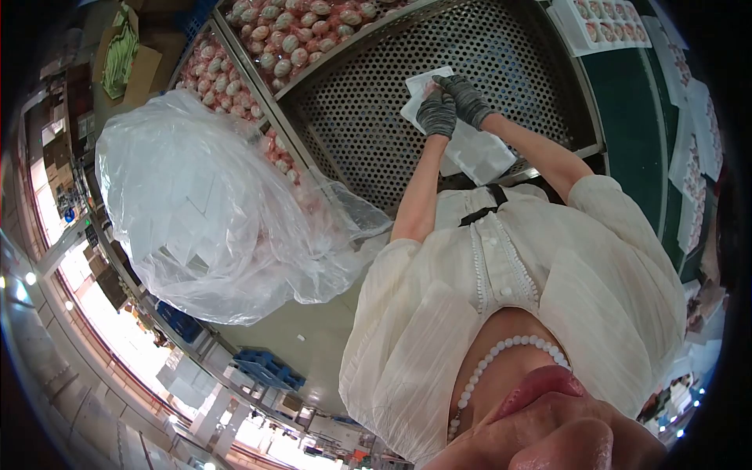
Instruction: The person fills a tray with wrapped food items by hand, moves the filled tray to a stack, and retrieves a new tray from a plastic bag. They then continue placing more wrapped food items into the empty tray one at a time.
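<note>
My left hand (437, 114), in a grey knitted glove with bare fingertips, is closed at the lower edge of a small white tray or piece (425, 81). My right hand (468, 102), gloved in the same grey, has its fingers pressed together on the right side of that white piece. Both hands are close together over a perforated metal bin (352, 86). Under my wrists, more flat white trays (482, 155) lie at the bin's near edge. What is between my fingers is partly hidden.
Red-and-white wrapped round items (290, 39) fill compartments at the upper left. A big clear plastic bag (188, 211) of white pieces stands left. A filled white tray (607, 25) rests at the right by a green surface (633, 125). A blue pallet (269, 368) lies on the floor.
</note>
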